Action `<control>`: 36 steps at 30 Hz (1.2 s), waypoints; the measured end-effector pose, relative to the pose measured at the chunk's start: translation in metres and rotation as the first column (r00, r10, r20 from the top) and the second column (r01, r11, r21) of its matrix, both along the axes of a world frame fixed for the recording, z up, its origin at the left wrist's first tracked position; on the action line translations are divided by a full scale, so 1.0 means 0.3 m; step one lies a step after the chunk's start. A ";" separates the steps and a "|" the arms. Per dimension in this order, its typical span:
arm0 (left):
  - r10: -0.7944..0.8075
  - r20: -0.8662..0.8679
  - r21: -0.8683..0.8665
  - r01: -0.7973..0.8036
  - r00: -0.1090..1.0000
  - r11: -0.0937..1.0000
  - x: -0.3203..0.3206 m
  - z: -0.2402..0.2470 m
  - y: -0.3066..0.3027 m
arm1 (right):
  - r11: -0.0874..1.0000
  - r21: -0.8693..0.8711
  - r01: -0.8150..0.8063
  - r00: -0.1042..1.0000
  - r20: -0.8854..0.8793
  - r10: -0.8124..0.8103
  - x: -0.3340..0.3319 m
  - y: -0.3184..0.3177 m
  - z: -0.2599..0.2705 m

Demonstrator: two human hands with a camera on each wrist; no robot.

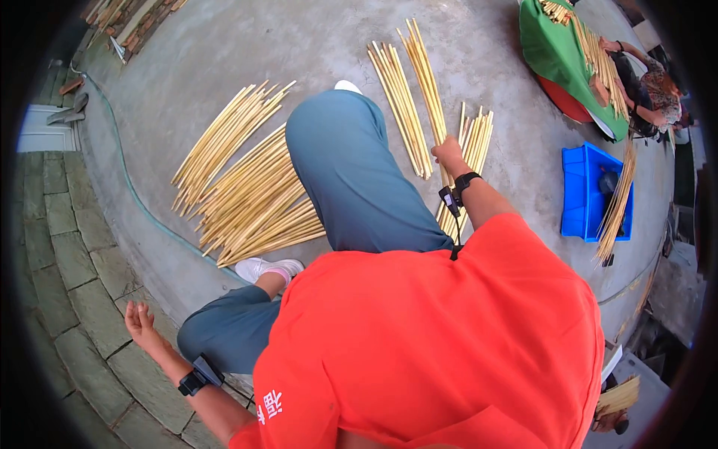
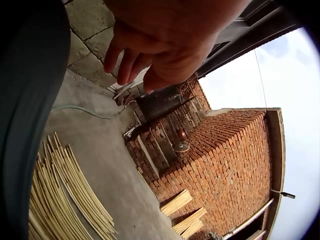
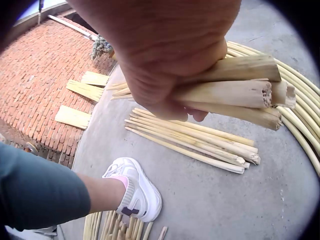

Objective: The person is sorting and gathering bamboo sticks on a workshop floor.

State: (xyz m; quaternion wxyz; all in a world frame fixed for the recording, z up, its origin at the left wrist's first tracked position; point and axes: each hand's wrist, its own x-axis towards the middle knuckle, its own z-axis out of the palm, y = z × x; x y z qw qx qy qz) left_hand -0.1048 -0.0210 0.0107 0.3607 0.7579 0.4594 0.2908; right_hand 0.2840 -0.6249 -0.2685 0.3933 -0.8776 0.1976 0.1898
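Observation:
In the head view the right hand (image 1: 449, 155) grips a narrow bundle of pale stalks (image 1: 425, 78). The right wrist view shows its fingers curled round several stalks (image 3: 225, 94), cut ends pointing right. Beside it on the concrete lie another bundle (image 1: 398, 105) on one side and more stalks (image 1: 479, 138) on the other. The left hand (image 1: 142, 328) is out at the left, above the stone paving; its fingers hang loosely bent with nothing in them, as the left wrist view also shows for that hand (image 2: 150, 50). Wide piles of stalks (image 1: 258, 202) lie left of the knee.
A blue crate (image 1: 574, 191) with stalks across it stands at the right. Behind it another person (image 1: 662, 97) sits by a green cover (image 1: 550, 49) bearing stalks. A green hose (image 1: 127, 176) runs along the paving edge. A white shoe (image 3: 137, 187) stands between bundles.

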 end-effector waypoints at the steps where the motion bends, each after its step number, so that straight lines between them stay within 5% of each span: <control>1: 0.071 -0.044 0.093 -0.066 0.997 0.993 -0.055 -0.020 -0.023 | 0.997 -0.048 -0.063 0.998 -0.003 0.063 -0.004 0.024 -0.020; 4: 0.039 -0.169 0.279 0.010 0.985 0.960 -0.224 -0.079 -0.055 | 0.967 -0.157 -0.202 0.979 -0.024 0.200 0.003 0.069 -0.109; 6: 0.167 -0.245 0.322 -0.083 0.955 0.943 -0.247 -0.089 -0.147 | 0.951 -0.205 -0.231 0.973 -0.066 0.222 -0.002 0.138 -0.104; 12: 0.339 -0.139 0.279 -0.291 0.931 0.915 -0.300 -0.114 -0.170 | 0.962 -0.148 -0.229 0.964 -0.170 0.204 -0.001 0.247 -0.220; 14: 0.345 -0.168 0.281 -0.290 0.924 0.915 -0.311 -0.113 -0.168 | 0.924 -0.280 -0.262 0.965 -0.048 0.259 -0.012 0.271 -0.244; 20: 0.404 -0.275 0.300 -0.322 0.872 0.898 -0.306 -0.097 -0.181 | 0.975 -0.125 -0.181 0.972 -0.171 0.159 -0.027 0.300 -0.314; 27: 0.448 -0.337 0.341 -0.335 0.828 0.878 -0.315 -0.094 -0.175 | 0.835 -0.448 -0.320 0.946 -0.094 0.312 -0.033 0.333 -0.325; 36: 0.487 -0.331 0.344 -0.378 0.808 0.860 -0.330 -0.094 -0.183 | 0.768 -0.545 -0.338 0.924 -0.036 0.382 -0.038 0.319 -0.349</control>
